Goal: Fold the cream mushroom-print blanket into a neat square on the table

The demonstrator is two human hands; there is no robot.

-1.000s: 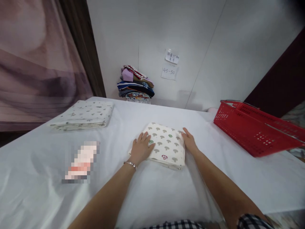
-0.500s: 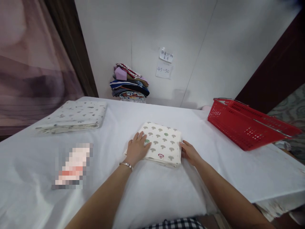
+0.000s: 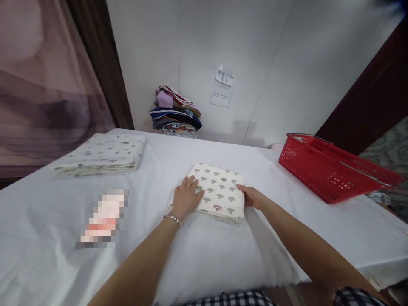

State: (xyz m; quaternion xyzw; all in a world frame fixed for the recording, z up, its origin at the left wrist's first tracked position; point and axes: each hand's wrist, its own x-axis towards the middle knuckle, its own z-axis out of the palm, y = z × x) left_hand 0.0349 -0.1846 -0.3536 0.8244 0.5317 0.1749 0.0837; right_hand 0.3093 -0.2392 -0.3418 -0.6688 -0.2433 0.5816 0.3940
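A folded white cloth printed with grey mushrooms, plus a few green and red ones, lies in front of me on the white-covered table. Across its left side rests my left hand, fingers spread flat on top; a silvery bracelet circles that wrist. At the cloth's right edge, my right hand pinches the folded layers, thumb on top and the other fingers underneath or behind, partly hidden.
Another folded white cloth with small dark prints lies at the table's left. Nearer sits a pixelated flat item. A red plastic basket stands at the right. Piled fabrics stand by the wall, beside paper notes.
My right thumb has moved from the cloth's side onto its top edge, and the hand now grips there. My left hand stays flat on the cloth. The view has shifted slightly.
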